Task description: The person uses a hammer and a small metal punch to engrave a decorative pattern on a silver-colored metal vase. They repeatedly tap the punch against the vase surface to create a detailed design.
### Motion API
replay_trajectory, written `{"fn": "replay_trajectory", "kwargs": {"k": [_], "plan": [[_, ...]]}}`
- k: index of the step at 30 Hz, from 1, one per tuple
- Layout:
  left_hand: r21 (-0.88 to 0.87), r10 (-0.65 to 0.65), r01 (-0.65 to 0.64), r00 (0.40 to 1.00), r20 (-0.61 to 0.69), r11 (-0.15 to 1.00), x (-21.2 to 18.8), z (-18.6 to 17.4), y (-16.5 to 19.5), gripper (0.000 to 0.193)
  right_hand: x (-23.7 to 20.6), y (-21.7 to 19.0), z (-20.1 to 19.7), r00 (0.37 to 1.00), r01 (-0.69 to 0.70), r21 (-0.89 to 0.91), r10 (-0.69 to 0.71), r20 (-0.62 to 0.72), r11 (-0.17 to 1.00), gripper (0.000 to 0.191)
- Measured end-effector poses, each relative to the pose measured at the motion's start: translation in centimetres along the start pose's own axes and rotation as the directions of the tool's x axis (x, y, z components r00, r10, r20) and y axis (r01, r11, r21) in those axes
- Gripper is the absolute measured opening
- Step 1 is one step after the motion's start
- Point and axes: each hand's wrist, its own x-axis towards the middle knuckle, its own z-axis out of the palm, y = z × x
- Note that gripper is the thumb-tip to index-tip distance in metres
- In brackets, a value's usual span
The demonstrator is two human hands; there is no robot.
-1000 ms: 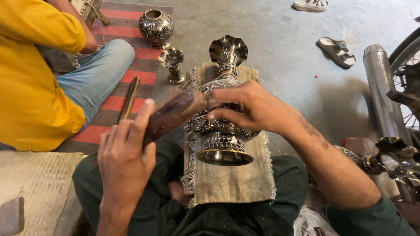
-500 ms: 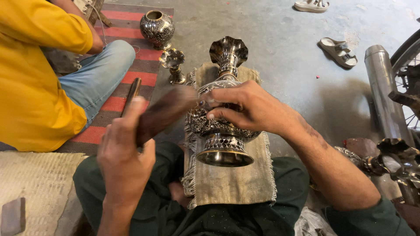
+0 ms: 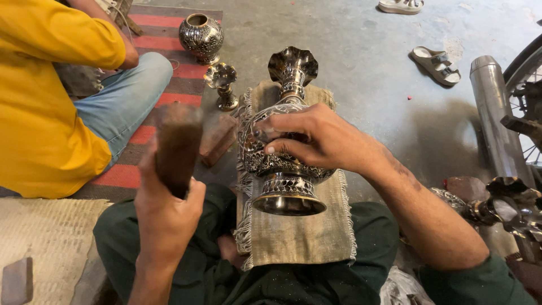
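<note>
Left hand [image 3: 164, 212], near left: fingers clamped on a dark, blurred wooden mallet [image 3: 178, 148], seemingly raised, apart from the vase. Ornate metal vase [image 3: 282, 164], centre: lying on fringed cloth [image 3: 299, 237], just right of the mallet. Right hand [image 3: 316, 141]: fingers closed over the vase's belly.

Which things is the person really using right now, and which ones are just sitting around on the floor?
In use:
- tall embossed silver metal vase, gripped by right hand
- dark wooden mallet, raised in left hand
- fringed burlap cloth under the vase

Lying about:
- round embossed metal pot
- small flared metal cup
- two pale sandals
- shiny metal pipe
</note>
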Motion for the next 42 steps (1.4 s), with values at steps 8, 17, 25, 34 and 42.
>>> {"fn": "replay_trajectory", "kwargs": {"k": [8,17,25,34,42], "plan": [[-0.213,-0.186,0.193,0.981,0.051,0.958,-0.25,0.4,-0.18,0.078,-0.14,0.17,-0.09,1.0,0.026,-0.018,-0.026,0.003,1.0,0.023],[0.04,-0.123,0.121,0.991,0.05,0.992,-0.13,0.29,-0.19,0.075,0.16,0.64,0.27,0.991,-0.112,-0.014,0.113,0.071,0.994,0.027],[-0.268,-0.144,0.125,0.988,-0.051,0.955,0.19,0.22,0.29,0.08,0.15,0.22,-0.02,0.994,-0.086,0.012,0.085,0.065,0.996,0.027],[-0.104,-0.042,0.047,0.998,0.051,0.994,-0.15,0.07,-0.28,0.081,0.2,0.2,-0.36,0.998,-0.018,0.035,0.016,0.055,0.999,0.026],[0.017,-0.175,0.174,0.98,0.094,0.985,-0.12,0.34,-0.46,0.08,0.21,0.88,0.26,0.982,-0.126,-0.03,0.129,0.141,0.992,0.022]]}}
